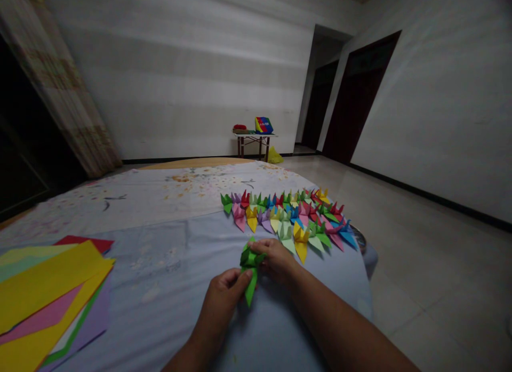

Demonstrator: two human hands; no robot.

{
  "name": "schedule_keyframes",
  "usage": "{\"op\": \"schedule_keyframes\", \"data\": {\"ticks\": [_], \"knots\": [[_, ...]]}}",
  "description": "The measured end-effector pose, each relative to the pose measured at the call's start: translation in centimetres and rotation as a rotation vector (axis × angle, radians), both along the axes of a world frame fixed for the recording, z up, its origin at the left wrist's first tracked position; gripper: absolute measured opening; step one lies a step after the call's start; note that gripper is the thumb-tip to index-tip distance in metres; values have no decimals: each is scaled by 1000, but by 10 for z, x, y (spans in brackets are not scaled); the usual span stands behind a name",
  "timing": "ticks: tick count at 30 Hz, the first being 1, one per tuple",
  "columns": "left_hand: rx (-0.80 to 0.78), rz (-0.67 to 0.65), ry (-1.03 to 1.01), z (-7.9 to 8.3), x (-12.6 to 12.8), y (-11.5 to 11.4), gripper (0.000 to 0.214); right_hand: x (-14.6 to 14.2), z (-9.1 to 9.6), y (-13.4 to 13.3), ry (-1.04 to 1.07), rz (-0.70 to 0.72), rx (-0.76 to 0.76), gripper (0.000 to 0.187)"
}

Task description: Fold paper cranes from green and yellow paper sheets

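Observation:
A green paper crane point(251, 259) is held between my two hands above the cloth-covered table. My left hand point(229, 288) pinches its lower part with thumb and fingers, near the long point that hangs downward. On the other side, my right hand point(276, 256) grips the upper part close to one wing. Just beyond my right hand stand several rows of folded paper cranes point(285, 216) in pink, yellow, green, blue, red and purple. A yellow crane point(301, 240) is among the closest to my right hand.
Loose coloured paper sheets point(52, 286) lie fanned at the left of the tablecloth point(160, 292). The table's rounded edge runs along the right, with tiled floor point(416, 265) beyond. Farther off, a small table point(253, 136) against the wall carries a colourful box point(264, 125).

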State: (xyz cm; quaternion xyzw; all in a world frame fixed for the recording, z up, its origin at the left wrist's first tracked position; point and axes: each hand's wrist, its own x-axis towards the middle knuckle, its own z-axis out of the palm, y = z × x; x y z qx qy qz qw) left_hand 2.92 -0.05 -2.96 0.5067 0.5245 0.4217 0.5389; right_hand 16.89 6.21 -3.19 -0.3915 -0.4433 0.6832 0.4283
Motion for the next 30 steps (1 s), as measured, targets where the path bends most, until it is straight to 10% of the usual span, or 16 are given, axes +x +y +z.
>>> {"op": "schedule_keyframes", "data": {"ticks": [30], "knots": [[-55,-49,-59,3,-1,0,41,-2,-1,-1,-42,-18,-9,37]]}}
